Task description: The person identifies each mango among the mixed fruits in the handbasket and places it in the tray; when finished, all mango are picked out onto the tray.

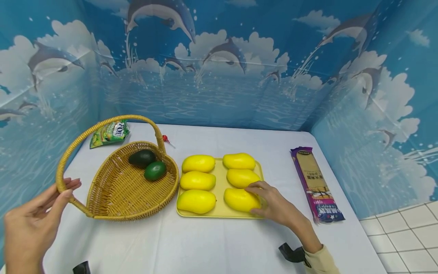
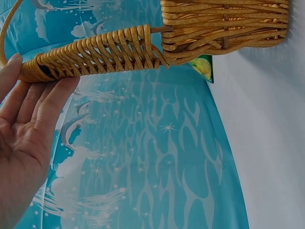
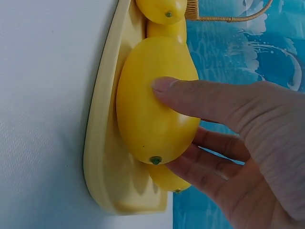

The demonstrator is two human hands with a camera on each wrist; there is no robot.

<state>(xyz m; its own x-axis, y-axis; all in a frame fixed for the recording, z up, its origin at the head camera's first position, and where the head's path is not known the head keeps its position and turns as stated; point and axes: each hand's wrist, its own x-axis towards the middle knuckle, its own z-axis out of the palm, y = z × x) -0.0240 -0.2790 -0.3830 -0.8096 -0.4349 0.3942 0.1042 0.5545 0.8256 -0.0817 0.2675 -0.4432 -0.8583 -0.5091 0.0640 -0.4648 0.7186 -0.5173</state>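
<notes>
Wicker basket (image 1: 113,198): two avocados (image 1: 149,164) | tray (image 1: 219,212): six mangoes | right grip (image 1: 273,203) clasps mango (image 1: 239,199) | left grip (image 1: 34,224) seemingly open

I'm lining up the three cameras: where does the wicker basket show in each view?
Head: wicker basket left of centre on the table, left hand at its handle.
Left wrist: top edge, handle running left to the fingers.
Right wrist: only a sliver at the top, beyond the mangoes.
Shared landmark: the dolphin-print backdrop.
</notes>
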